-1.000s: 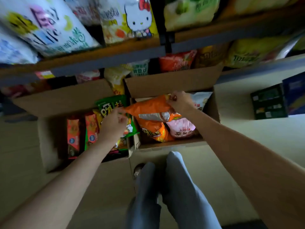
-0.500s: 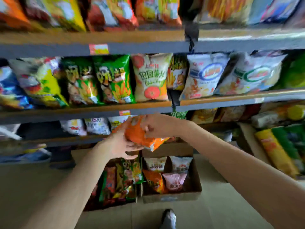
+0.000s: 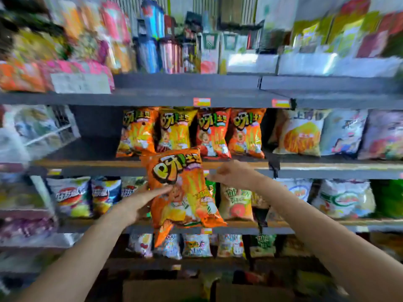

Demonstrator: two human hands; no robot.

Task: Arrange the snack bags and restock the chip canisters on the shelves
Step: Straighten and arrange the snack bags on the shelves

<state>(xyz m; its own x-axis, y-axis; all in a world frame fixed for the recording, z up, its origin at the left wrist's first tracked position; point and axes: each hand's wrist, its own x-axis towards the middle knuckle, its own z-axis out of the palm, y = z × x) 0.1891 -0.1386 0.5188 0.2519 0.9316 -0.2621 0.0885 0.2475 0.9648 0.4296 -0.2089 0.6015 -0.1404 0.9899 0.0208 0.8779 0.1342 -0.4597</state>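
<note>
I hold an orange snack bag (image 3: 185, 192) upright in front of the shelves, at the height of the middle shelf's edge (image 3: 87, 164). My left hand (image 3: 139, 203) grips its left side, fingers lying over the front. At the bag's upper right edge my right hand (image 3: 229, 173) pinches it with curled fingers. Several matching orange and yellow bags (image 3: 192, 131) stand in a row on the shelf just behind and above it. Chip canisters (image 3: 152, 40) stand blurred on the top shelf.
A bare gap (image 3: 96, 131) lies left of the matching bags on the middle shelf. White bags (image 3: 301, 131) fill its right part. The lower shelves hold more bags (image 3: 69, 196). Cardboard boxes (image 3: 161, 288) sit on the floor below.
My view has swung up from the floor boxes to the shelves. Both hands have raised the orange bag from the box to the middle shelf's height and turned it upright.
</note>
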